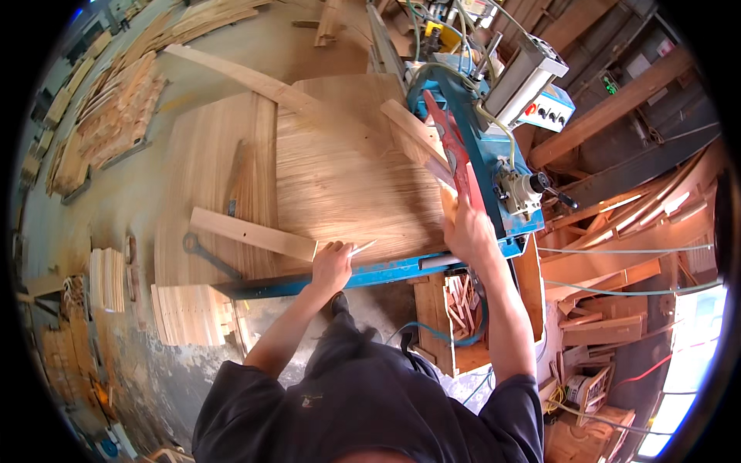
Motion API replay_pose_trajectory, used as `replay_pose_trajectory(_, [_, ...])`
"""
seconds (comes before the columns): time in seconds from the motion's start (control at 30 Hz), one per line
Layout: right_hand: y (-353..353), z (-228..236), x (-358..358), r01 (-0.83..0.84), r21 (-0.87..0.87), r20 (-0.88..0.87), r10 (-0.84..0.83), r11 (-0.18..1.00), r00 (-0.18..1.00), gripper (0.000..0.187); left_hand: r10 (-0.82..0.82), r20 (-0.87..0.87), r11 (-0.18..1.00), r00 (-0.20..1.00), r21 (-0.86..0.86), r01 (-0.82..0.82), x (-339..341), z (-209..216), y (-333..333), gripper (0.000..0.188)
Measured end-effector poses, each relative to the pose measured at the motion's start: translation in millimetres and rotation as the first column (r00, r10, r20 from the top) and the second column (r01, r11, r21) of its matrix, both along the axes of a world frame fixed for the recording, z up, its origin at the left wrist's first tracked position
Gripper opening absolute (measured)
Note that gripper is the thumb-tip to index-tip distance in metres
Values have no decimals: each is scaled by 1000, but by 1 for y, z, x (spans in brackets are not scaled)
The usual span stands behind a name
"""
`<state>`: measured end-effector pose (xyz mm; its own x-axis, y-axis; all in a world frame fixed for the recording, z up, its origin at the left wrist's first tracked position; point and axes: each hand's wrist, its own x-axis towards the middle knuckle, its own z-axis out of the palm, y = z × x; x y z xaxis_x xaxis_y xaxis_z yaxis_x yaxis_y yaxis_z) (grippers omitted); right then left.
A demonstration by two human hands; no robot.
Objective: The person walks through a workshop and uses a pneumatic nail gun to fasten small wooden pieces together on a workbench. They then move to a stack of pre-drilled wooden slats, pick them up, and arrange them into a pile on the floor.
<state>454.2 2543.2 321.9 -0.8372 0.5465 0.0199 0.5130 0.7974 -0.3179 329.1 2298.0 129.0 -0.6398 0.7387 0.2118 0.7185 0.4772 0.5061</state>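
Observation:
My left hand (332,266) is closed at the near edge of the wooden work surface (355,197). A thin pale pointed stick (363,248) juts from its fingers; whether it is a pencil or a splinter I cannot tell. Beside that hand lies a flat wooden board (251,231) with a small hole, its end close to my fingers. My right hand (469,231) is closed around the near end of a light wooden piece (448,202), alongside the red guard (455,150) of the blue machine (461,100). Part of this piece is hidden by the hand.
Another short board (417,135) leans by the red guard. A long plank (239,73) crosses the far left of the surface. A wrench (208,255) lies at the left edge. Below stands a crate of offcuts (463,305); stacked boards (189,315) stand at lower left.

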Motion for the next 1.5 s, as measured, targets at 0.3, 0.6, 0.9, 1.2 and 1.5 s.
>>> replay_pose_trajectory(0.3, [-45,-11,110,70,-277,-30,-81,958,996,41,-361,-376,917,854,21,397,-141,-42,186,27])
replay_pose_trajectory(0.6, [-46,0,151,270,-411,215,-195,871,957,42,-516,-287,847,807,-311,431,-190,-15,367,30])
replay_pose_trajectory(0.9, [4,15,156,210,-467,176,-142,859,974,40,-673,-571,670,470,-201,715,-239,-85,435,14])
replay_pose_trajectory(1.2, [63,77,271,439,-542,118,-452,717,884,38,-693,-165,667,702,-515,538,-260,39,298,64])
replay_pose_trajectory(1.5, [228,23,245,321,-245,308,-241,915,921,48,-642,-26,423,766,-845,326,-195,28,149,71])
